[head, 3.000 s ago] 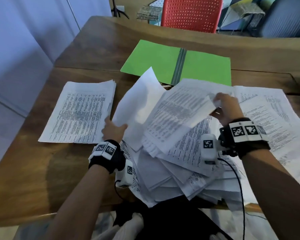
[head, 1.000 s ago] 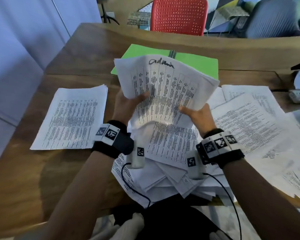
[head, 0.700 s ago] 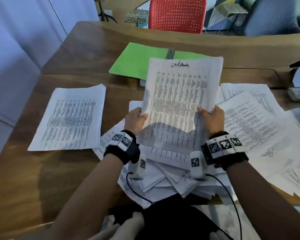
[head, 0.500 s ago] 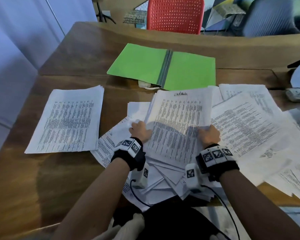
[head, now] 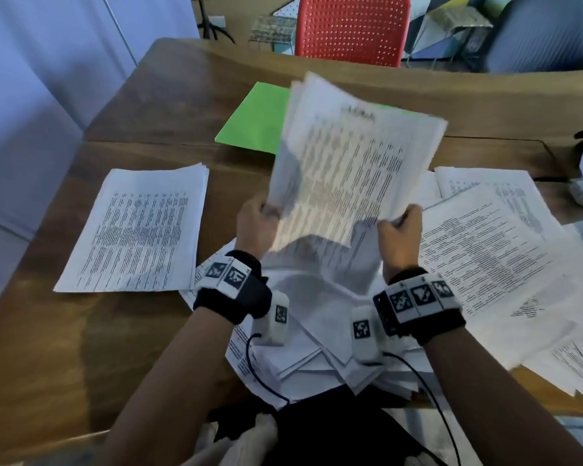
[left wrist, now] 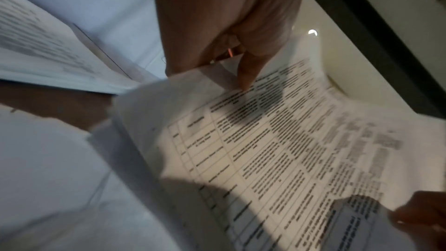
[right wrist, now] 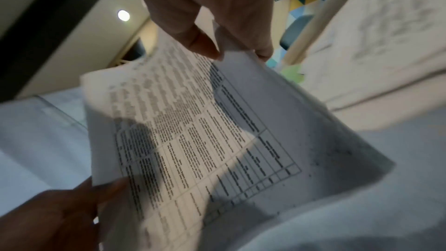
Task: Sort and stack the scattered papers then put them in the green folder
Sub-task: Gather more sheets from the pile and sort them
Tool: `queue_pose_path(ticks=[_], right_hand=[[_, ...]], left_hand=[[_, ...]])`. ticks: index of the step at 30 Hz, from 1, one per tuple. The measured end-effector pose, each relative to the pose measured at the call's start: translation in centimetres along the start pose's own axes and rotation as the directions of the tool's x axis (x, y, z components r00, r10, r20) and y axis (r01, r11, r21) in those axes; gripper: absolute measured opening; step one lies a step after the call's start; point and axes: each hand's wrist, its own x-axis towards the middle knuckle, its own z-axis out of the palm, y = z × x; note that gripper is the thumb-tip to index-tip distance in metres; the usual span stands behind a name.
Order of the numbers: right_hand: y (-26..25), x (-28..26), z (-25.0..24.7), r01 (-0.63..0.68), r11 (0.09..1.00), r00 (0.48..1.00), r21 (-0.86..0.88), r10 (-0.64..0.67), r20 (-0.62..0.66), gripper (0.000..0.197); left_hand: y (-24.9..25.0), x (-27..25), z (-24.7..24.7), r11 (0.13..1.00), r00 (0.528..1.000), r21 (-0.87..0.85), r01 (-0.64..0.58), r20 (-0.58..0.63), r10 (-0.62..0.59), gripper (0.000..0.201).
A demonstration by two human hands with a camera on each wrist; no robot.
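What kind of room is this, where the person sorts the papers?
Probably an office or a meeting room. A person holds a sheaf of printed papers over a wide wooden table, a green folder lies open there, and a red perforated chair stands behind the table.

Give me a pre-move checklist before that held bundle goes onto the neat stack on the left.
1. Left hand grips the bundle at its lower left corner: ok.
2. Right hand grips the lower right corner: ok.
3. Bundle clear of the loose pile: ok, it is lifted above it.
4. Bundle's edges squared: not ok, the sheets fan at the top.
5. Neat stack free to take more: ok, nothing lies on it.
6. Green folder open and free: cannot tell, the bundle hides most of it.
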Motion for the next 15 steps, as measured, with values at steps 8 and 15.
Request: queue_pose_path(ticks=[8,15], right_hand=[[-4.0,-1.3,3.3,0.189,0.944,0.972,0.270,-0.220,0.088,0.050],[-3.6,-2.8,7.2,0.117,0.971,0.992,0.210,-0.124,0.020,0.032]], left_hand=[[-0.2,0.6,-5.5,0.834,0.997,-0.548,-0.072,-0.043,0.057,0.055],[-2.6,0.9,-7.3,0.957,0.986,-0.253,-0.145,0.048,0.163,0.051]])
